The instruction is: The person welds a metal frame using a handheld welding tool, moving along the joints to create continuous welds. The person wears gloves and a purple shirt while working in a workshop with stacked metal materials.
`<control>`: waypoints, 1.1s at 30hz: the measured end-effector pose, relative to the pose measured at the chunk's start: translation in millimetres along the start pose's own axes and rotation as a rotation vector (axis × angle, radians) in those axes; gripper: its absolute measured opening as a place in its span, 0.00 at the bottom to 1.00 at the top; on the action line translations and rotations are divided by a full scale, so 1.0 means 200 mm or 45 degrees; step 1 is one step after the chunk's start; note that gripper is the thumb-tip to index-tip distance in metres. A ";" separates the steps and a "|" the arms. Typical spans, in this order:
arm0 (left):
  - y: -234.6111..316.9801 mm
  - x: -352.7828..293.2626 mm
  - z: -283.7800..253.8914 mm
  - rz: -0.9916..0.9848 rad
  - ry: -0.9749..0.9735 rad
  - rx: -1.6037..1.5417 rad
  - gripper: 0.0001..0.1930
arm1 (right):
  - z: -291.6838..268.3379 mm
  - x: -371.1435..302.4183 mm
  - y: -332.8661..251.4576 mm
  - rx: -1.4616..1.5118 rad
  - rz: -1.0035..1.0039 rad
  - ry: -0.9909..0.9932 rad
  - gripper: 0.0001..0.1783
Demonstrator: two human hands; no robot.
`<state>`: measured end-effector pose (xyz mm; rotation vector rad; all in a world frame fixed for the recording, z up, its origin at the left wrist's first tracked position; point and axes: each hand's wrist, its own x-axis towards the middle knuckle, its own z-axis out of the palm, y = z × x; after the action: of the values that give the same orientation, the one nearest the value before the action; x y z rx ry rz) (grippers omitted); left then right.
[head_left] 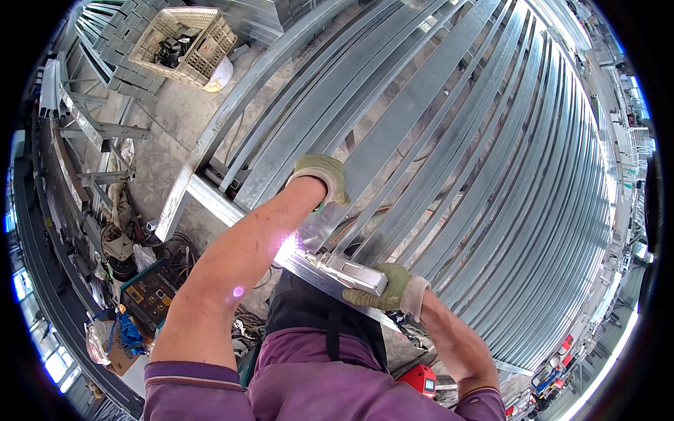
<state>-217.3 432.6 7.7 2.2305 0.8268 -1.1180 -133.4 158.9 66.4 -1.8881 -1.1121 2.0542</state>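
My left hand point(324, 177), in a green knitted glove, reaches over the steel tubes with its fingers curled. A sliver of green shows beneath it, but my wrist hides what it grips. Close to my left forearm, a dazzling white-violet welding arc point(289, 245) burns at the frame's near edge rail point(319, 278). My gloved right hand point(386, 288) closes round one end of a short silvery rectangular metal piece point(359, 276), which lies along that rail to the right of the arc. Long grey steel tubes point(400, 116) run away from the rail side by side.
A beige plastic crate point(186, 45) with dark items stands at the far left, beside stacked square tubing point(133, 81). On the left are a dark welding machine point(149, 291) and cables. A red box point(420, 379) sits low beside my body.
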 end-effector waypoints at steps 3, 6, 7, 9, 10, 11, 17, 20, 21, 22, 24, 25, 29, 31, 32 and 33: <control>0.00 0.00 0.00 -0.006 -0.015 -0.005 0.34 | -0.01 -0.01 -0.01 0.029 0.012 -0.022 0.40; 0.00 0.00 -0.01 -0.005 -0.017 -0.011 0.34 | -0.02 -0.02 -0.03 0.014 0.000 -0.016 0.39; 0.00 -0.01 -0.01 -0.009 -0.021 -0.015 0.34 | -0.01 -0.01 -0.01 0.016 -0.015 -0.005 0.39; 0.00 0.00 0.00 -0.002 -0.003 -0.009 0.34 | -0.01 -0.02 0.00 0.021 -0.021 0.007 0.39; 0.00 0.00 0.01 0.002 0.005 -0.006 0.34 | -0.01 -0.02 -0.01 0.025 -0.012 0.007 0.39; -0.01 0.00 0.01 -0.001 0.005 -0.003 0.34 | -0.01 -0.02 -0.01 0.029 -0.002 0.007 0.39; 0.00 0.00 0.00 0.005 0.013 0.012 0.35 | 0.00 -0.03 0.02 0.045 -0.005 0.036 0.40; 0.00 -0.01 0.00 0.005 0.015 0.011 0.34 | -0.01 -0.04 -0.02 0.032 0.009 0.014 0.41; -0.01 0.00 0.00 0.004 0.009 0.013 0.35 | -0.02 -0.04 -0.02 0.016 0.017 -0.002 0.41; -0.01 -0.01 0.00 0.004 0.003 0.015 0.35 | -0.02 -0.04 -0.03 0.000 0.026 -0.018 0.40; -0.01 -0.01 0.00 0.011 -0.005 0.016 0.35 | -0.02 -0.04 -0.03 -0.019 0.036 -0.031 0.40; -0.01 -0.01 0.00 0.014 -0.009 0.015 0.35 | -0.02 -0.04 -0.02 -0.022 0.038 -0.029 0.40; -0.01 0.01 0.01 0.003 -0.012 0.015 0.36 | -0.02 -0.03 0.00 -0.032 0.069 -0.040 0.41; -0.01 0.01 0.01 0.013 -0.011 0.008 0.36 | -0.02 -0.03 0.01 -0.075 0.082 -0.049 0.42; -0.01 0.02 0.01 0.006 -0.016 0.005 0.36 | -0.02 -0.03 0.01 -0.097 0.088 -0.054 0.42; -0.02 0.02 0.01 -0.002 -0.021 0.002 0.36 | -0.02 -0.02 0.02 -0.094 0.085 -0.047 0.43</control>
<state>-219.1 434.0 2.7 2.2199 0.8210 -1.1363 -127.7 155.2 68.4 -1.9538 -1.1641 2.1196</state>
